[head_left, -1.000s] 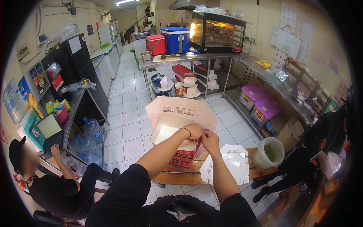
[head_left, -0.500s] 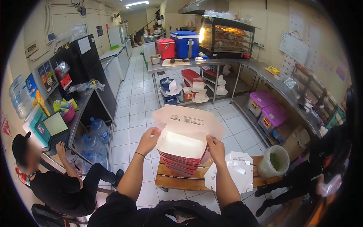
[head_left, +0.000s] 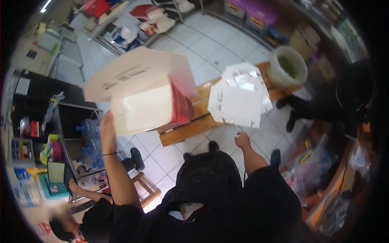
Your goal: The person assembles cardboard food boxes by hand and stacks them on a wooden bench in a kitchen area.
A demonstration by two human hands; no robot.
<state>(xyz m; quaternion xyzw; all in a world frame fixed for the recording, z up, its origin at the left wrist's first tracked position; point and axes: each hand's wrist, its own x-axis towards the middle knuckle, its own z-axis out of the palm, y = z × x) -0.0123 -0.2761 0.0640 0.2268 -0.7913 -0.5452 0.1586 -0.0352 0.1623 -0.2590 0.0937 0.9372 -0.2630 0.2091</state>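
A nested stack of red-and-white cardboard food boxes (head_left: 148, 107) stands on the wooden bench, the top one open with its broad pale lid flap (head_left: 139, 75) raised at the back. My left hand (head_left: 107, 131) is closed on the top box's left wall; part of its fingers is hidden. To the right of the stack lie flat white box blanks (head_left: 237, 101), overlapping one another. My right hand (head_left: 242, 139) is just below their near edge, apart from them, its fingers looking curled and somewhat blurred, with nothing visible in them.
The slatted wooden bench (head_left: 188, 131) also bears a translucent bucket (head_left: 288, 67) with green contents. One person (head_left: 87, 214) sits at a laptop on the left; another in dark clothes (head_left: 344, 101) is at the right. Large water bottles (head_left: 91, 141) stand under the left table.
My view has tilted down and turned right. My right hand has let go of the top box and moved right and nearer to me, beside the flat blanks. My left hand stays at the box.
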